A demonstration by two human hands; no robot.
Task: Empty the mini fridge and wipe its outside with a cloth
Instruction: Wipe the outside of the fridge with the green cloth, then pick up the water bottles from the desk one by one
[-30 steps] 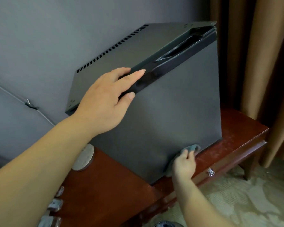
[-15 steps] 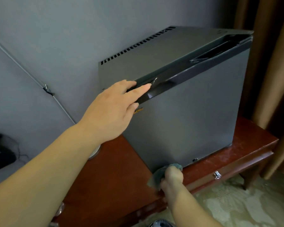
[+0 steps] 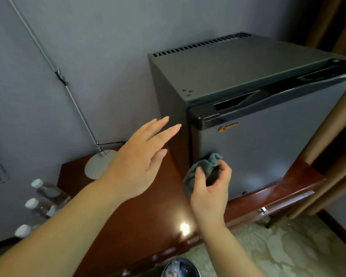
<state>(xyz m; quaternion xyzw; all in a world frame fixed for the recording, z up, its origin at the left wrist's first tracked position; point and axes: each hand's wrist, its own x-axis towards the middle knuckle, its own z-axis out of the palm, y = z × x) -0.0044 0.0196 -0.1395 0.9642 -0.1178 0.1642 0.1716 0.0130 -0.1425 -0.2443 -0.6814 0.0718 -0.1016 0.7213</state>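
While the fridge [image 3: 268, 136] stands closed on the red-brown table [image 3: 148, 226] against the grey wall [image 3: 88, 47], the left hand [image 3: 140, 160] hovers spread and empty beside it, likely to steady it. The right hand [image 3: 210, 188] grips the bunched cloth [image 3: 200, 166] at the door's lower corner.

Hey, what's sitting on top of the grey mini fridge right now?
Nothing rests on the grey mini fridge: its top shows bare metal, a row of vent slots at the back and small screw holes. The far right corner runs out of frame, so that part is unseen.
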